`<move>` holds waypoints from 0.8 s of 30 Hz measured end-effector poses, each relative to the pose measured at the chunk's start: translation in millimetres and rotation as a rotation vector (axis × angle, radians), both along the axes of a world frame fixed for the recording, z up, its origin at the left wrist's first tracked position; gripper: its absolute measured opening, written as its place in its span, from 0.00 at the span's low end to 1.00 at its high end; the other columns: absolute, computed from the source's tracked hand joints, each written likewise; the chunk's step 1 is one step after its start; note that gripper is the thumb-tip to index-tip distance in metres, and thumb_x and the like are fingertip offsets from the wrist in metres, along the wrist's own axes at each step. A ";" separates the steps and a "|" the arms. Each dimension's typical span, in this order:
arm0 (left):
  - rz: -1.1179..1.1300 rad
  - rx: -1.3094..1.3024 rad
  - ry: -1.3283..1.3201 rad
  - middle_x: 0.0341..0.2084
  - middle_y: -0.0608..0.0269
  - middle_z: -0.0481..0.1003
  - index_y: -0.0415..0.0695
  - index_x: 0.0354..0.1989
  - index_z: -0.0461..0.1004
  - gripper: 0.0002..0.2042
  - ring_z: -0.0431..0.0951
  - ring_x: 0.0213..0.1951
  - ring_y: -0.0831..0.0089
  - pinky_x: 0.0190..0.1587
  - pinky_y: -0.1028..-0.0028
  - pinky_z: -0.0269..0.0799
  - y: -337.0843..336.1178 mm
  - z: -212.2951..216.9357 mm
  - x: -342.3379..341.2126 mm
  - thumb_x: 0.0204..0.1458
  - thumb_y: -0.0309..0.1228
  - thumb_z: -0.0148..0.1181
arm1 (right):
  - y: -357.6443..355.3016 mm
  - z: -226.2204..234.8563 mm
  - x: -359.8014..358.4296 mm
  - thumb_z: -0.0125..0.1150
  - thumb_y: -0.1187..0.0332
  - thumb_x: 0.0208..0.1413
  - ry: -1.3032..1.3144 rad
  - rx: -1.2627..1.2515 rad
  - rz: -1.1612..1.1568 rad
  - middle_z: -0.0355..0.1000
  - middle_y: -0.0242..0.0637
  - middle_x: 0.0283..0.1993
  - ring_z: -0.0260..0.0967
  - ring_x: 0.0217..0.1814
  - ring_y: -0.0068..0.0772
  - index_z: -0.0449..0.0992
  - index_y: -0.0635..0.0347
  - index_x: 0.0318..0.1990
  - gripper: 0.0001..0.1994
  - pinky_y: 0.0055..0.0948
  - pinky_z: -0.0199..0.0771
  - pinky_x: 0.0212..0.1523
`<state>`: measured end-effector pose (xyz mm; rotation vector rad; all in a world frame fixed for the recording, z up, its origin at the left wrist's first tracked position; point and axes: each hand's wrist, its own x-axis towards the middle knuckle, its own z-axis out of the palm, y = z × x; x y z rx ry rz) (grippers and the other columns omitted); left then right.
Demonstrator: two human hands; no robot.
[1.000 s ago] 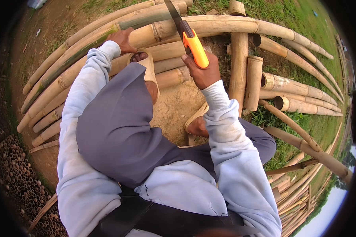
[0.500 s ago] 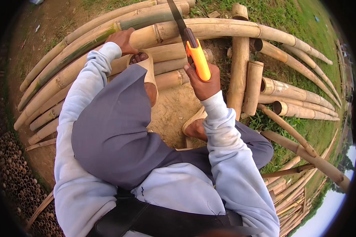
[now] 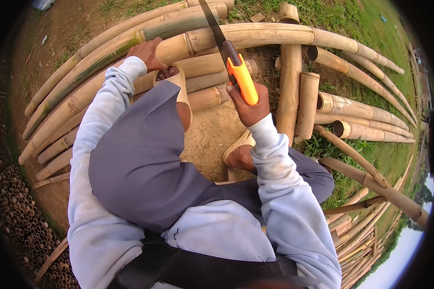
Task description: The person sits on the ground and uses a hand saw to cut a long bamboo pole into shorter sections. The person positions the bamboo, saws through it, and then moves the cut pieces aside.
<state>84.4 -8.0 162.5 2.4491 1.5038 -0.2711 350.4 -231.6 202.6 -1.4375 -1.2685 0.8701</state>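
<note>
My right hand [image 3: 252, 102] is wrapped round the orange handle of a handsaw [image 3: 243, 81]. Its dark blade lies across a long, pale bamboo pole [image 3: 275, 33], reaching past the far side. Whether the teeth have entered the pole, I cannot tell. To the left, my left hand [image 3: 148, 53] grips that same pole from above, with the thumb on the near side and the other fingers partly hidden. My sandalled left foot [image 3: 178, 84] rests on shorter bamboo pieces just below the pole.
An upright-looking bamboo post [image 3: 290, 91] passes under the long pole on the right, beside a short bamboo piece [image 3: 307, 106]. Cut poles [image 3: 361, 110] lie on grass farther right. More poles [image 3: 101, 45] lie at the far left. Stacked bamboo tubes [image 3: 21, 219] show lower left.
My right hand has drawn the saw slightly back toward my body. The left hand keeps its hold on the pole, and the whole view has shifted a little.
</note>
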 end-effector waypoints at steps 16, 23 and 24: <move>-0.001 0.202 0.031 0.49 0.48 0.75 0.45 0.57 0.65 0.40 0.76 0.53 0.49 0.54 0.55 0.72 -13.4 -7.4 20.3 0.35 0.51 0.74 | -0.4 -41.7 -9.3 0.71 0.67 0.56 0.145 -0.081 -0.075 0.69 0.29 0.26 0.64 0.28 0.17 0.74 0.65 0.38 0.12 0.22 0.67 0.31; -0.019 0.223 -0.009 0.47 0.48 0.76 0.44 0.54 0.66 0.37 0.77 0.50 0.48 0.53 0.54 0.73 -13.7 -5.7 18.8 0.36 0.49 0.73 | -151.2 24.8 -17.3 0.63 0.73 0.59 -0.018 -0.245 -0.153 0.74 0.34 0.31 0.70 0.33 0.21 0.76 0.69 0.44 0.09 0.23 0.71 0.38; -0.024 0.214 -0.010 0.47 0.49 0.76 0.44 0.54 0.66 0.36 0.77 0.50 0.48 0.53 0.54 0.73 -13.6 -7.8 18.4 0.37 0.48 0.73 | -168.7 31.9 -19.8 0.61 0.75 0.59 -0.082 -0.129 -0.157 0.76 0.35 0.32 0.72 0.34 0.22 0.77 0.69 0.46 0.10 0.22 0.72 0.40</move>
